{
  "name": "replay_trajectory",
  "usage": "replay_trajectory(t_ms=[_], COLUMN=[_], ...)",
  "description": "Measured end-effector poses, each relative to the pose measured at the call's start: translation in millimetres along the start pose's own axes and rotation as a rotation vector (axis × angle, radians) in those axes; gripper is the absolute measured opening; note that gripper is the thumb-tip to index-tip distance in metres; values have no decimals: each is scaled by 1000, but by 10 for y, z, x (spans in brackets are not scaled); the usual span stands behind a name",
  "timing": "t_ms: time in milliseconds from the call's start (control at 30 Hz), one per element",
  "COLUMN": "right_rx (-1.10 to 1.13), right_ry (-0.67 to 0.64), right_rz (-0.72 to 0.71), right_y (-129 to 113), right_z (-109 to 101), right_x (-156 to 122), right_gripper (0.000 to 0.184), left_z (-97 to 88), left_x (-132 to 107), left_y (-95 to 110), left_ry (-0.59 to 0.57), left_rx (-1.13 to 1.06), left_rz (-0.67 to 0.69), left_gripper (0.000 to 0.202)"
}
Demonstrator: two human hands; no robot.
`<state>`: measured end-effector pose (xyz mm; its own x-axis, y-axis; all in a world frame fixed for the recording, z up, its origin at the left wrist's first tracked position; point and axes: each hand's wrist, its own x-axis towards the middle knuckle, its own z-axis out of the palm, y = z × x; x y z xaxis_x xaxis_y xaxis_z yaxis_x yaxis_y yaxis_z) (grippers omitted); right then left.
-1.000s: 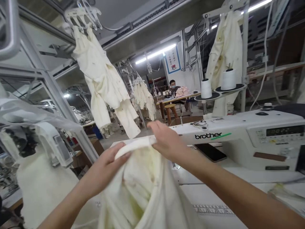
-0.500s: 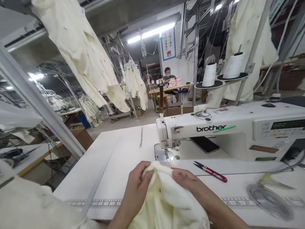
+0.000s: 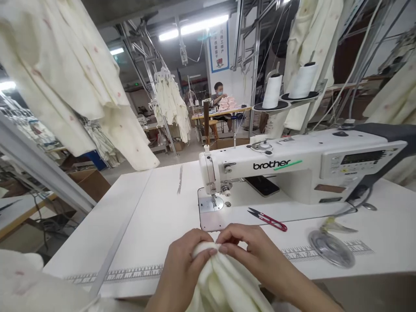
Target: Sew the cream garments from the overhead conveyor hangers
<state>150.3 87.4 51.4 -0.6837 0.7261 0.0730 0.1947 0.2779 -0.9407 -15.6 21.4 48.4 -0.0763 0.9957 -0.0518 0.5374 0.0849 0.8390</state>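
Observation:
A cream-coloured garment [image 3: 224,281] hangs in folds from both hands at the table's front edge. My left hand [image 3: 185,260] is closed on its upper edge, thumb on top. Close beside it, my right hand [image 3: 247,247] pinches the same edge between thumb and fingers. The two thumb tips nearly meet. Just beyond the hands is the needle plate [image 3: 211,216] of a white sewing machine [image 3: 276,162], with the presser foot [image 3: 213,202] above it. The cloth is apart from the needle. Which part of the garment is pinched I cannot tell.
Red-handled thread snips [image 3: 271,221] lie right of the needle plate. A phone [image 3: 262,185] rests under the machine arm. A clear round dish [image 3: 331,249] sits at the right. Printed ruler tape [image 3: 134,274] runs along the front. Cream garments [image 3: 65,73] hang at upper left. A person works further back.
My right hand has moved in beside the left and now pinches the garment's edge. The hands sit slightly lower and farther from the needle. The camera view has shifted.

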Motion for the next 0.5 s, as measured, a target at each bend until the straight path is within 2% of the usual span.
replay_trajectory(t_ms=[67, 133, 233, 300, 400, 500], right_rx=[34, 204, 552, 691, 921, 1088], right_ry=[-49, -143, -333, -408, -383, -292], right_rz=[56, 163, 350, 451, 588, 594], right_y=[21, 69, 201, 307, 405, 393], right_z=[-12, -24, 16, 92, 237, 328], right_x=[26, 92, 238, 314, 334, 248], right_gripper=[12, 16, 20, 18, 14, 17], left_z=[-6, -9, 13, 46, 115, 173], left_x=[-9, -25, -56, -73, -85, -89], left_y=[-20, -50, -119, -177, -255, -284], left_ry=[-46, -53, 38, 74, 83, 164], left_rx=[37, 100, 173, 162, 74, -9], left_rz=[86, 202, 382, 474, 498, 419], left_gripper=[12, 17, 22, 24, 24, 21])
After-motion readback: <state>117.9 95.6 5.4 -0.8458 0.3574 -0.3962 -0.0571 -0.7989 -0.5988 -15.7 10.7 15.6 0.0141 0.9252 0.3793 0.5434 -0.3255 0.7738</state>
